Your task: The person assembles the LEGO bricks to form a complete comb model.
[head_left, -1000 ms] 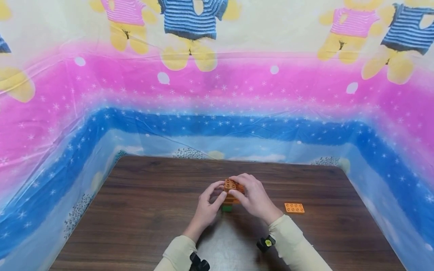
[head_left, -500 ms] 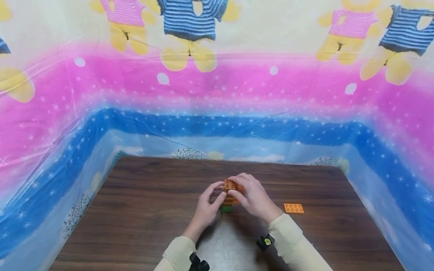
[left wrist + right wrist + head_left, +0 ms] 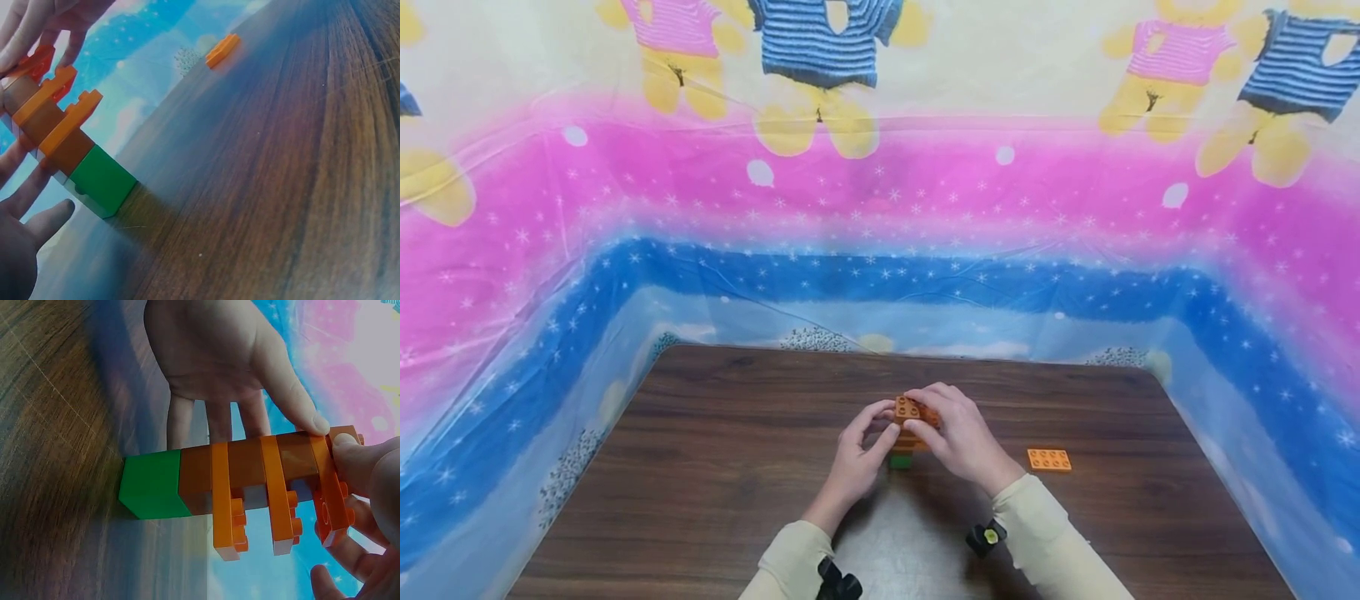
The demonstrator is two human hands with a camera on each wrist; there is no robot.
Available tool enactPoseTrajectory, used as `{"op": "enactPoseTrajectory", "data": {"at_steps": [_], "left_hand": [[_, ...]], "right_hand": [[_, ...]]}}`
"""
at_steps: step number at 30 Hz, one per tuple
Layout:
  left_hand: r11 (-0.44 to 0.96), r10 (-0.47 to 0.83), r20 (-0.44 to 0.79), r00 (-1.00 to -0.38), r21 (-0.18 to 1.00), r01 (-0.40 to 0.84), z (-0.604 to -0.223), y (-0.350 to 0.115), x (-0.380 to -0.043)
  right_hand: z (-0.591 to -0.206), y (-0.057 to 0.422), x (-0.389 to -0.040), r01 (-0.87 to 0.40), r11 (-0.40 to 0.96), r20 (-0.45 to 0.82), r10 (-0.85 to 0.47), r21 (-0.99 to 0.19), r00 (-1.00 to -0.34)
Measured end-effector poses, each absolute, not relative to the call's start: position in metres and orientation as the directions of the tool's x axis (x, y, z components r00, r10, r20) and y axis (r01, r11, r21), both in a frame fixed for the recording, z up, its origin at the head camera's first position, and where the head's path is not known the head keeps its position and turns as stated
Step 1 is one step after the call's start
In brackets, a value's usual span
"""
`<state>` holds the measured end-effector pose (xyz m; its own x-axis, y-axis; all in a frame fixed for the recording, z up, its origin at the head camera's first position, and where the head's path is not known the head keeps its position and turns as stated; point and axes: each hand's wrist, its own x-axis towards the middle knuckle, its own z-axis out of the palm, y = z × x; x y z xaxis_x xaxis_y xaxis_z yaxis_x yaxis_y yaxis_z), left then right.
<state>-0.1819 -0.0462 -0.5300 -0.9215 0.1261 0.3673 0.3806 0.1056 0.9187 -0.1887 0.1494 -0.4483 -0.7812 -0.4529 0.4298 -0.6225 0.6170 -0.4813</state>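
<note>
A tower of toy building blocks stands upright on the table, with a green block (image 3: 901, 462) as its base. Above it, brown blocks alternate with thin orange plates (image 3: 224, 506) that jut out to the right. A brown block (image 3: 906, 407) tops the stack. My left hand (image 3: 859, 454) holds the tower from the left, its thumb near the uppermost plate and its fingers behind the blocks. My right hand (image 3: 962, 433) grips the top from the right, thumb on the upper brown block in the right wrist view and fingers around the uppermost plate (image 3: 330, 494).
A loose orange plate (image 3: 1049, 460) with two rows of studs lies flat on the dark wooden table (image 3: 737, 450), right of my right hand. Patterned pink and blue cloth (image 3: 925, 200) hangs around the table's back and sides. Black cameras (image 3: 987, 537) are strapped to the wrists.
</note>
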Motion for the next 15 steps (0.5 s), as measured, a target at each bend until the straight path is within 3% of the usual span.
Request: {"op": "enactPoseTrajectory", "data": {"at_steps": [15], "left_hand": [[0.090, 0.136, 0.399, -0.907, 0.907, 0.412, -0.5217, -0.0492, -0.1836]], "right_hand": [[-0.4470, 0.1488, -0.1875, -0.587, 0.596, 0.403, -0.426, -0.549, -0.810]]}}
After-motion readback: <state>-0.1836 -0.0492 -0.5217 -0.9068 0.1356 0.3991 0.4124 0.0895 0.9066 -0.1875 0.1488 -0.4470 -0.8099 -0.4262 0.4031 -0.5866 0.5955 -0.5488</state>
